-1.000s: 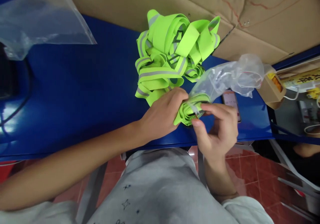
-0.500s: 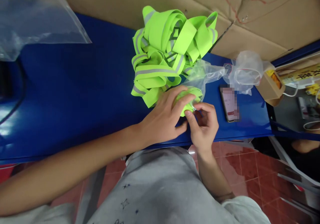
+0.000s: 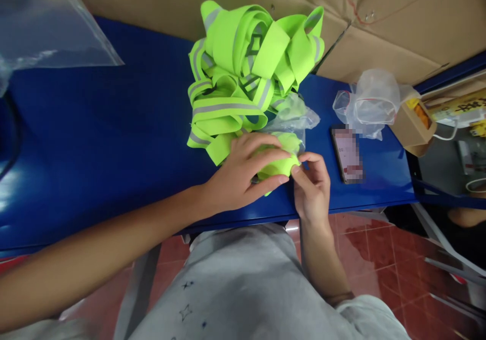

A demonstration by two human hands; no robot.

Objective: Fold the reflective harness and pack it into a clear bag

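A folded neon-yellow strap bundle [image 3: 280,166] is between my hands near the table's front edge. My left hand [image 3: 248,170] curls over its left side, gripping it with fingers on top and thumb in front. At its right end, my right hand [image 3: 313,180] pinches the strap between thumb and index finger. A crumpled clear plastic bag [image 3: 294,115] lies just behind and partly against the bundle. Behind my left hand rises a loose heap of neon straps with grey stripes [image 3: 228,108]. The bundle's underside is hidden.
On the blue table [image 3: 94,127], a phone [image 3: 346,155] lies right of my right hand. Clear bags [image 3: 374,102] and an open cardboard box [image 3: 413,125] are farther right. A large plastic bag [image 3: 49,31] is at the far left. Cardboard [image 3: 398,51] stands behind.
The bundle now shows a wide flat strap face where folded edges showed before. The clear bag behind it has drawn back from the bags at right. The whole view has shifted slightly.
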